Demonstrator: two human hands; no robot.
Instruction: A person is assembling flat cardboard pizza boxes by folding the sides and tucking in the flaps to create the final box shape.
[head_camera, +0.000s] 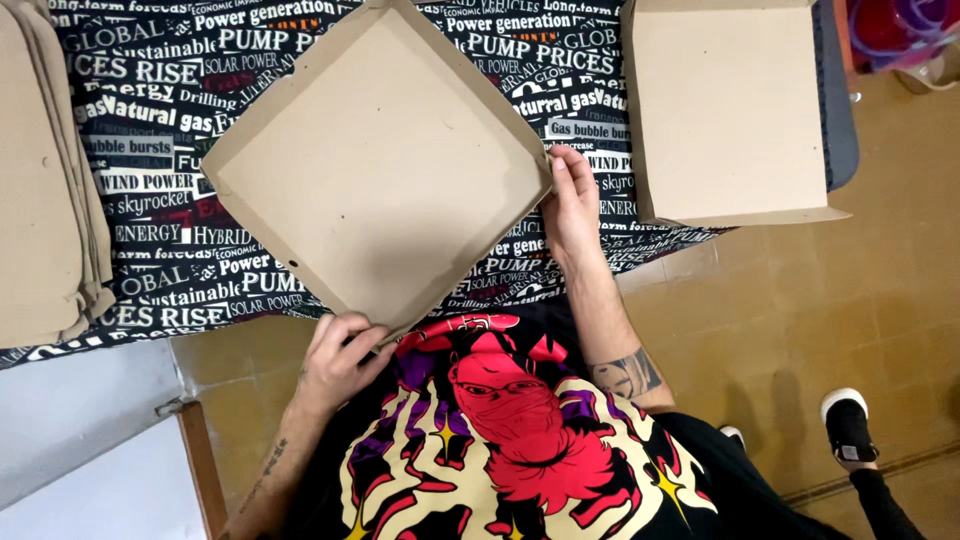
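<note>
A person in a black shirt (500, 440) printed with a red and yellow figure holds a shallow brown cardboard tray (375, 165) turned cornerwise over a surface covered by a black cloth (180, 120) with white lettering. The left hand (340, 360) closes around the tray's nearest corner, fingers curled over the raised edge. The right hand (572, 205) pinches the tray's right corner, fingers laid along the folded rim and thumb behind it. The tray's rims stand up on all four sides, and its flat floor faces the camera. To the left of the tray, a stack of flat cardboard sheets (45, 170) rests on the cloth, well apart from it. To the right of the tray, a second folded cardboard box (730, 110) sits at the edge of the surface, near the right hand but not touching it. Below the tray and to its right, beyond the tan tiled floor (800, 320), another person's foot in a black and white shoe (848, 422) shows.
</note>
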